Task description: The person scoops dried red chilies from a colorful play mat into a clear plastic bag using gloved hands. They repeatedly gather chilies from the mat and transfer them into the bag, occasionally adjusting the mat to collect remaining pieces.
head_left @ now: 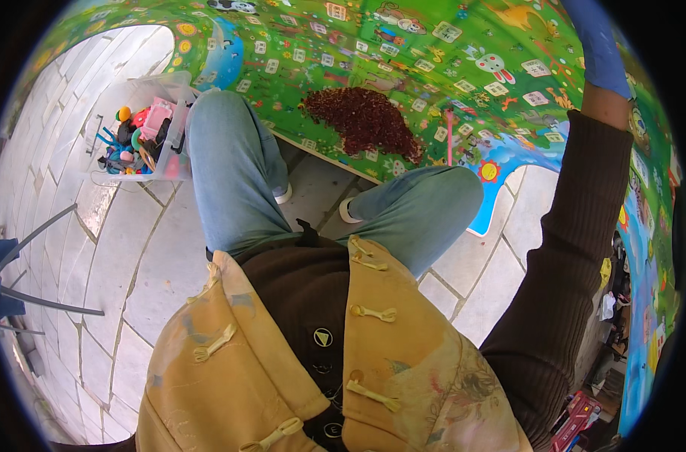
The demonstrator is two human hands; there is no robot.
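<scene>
My right arm, in a dark brown ribbed sleeve, reaches up along the right side. My right hand (600, 56), in a blue glove, stretches past the upper right rim beside the green playmat (463, 56). Its fingers lie outside the picture, so what they hold or touch is hidden. My left hand is not in view; only a bit of dark sleeve shows at the lower left rim. On the mat, in front of my knees, lies a heap of small dark red dried pieces (362, 120), too fine to name. A thin pink strip (450, 137) stands out right of the heap.
A clear plastic bin (179, 143) of mixed toys stands left of my knee on the paved floor (132, 264). Dark curved legs (60, 303), perhaps of a stand or chair, show at the left. A red box-like object (576, 422) and clutter lie at the lower right.
</scene>
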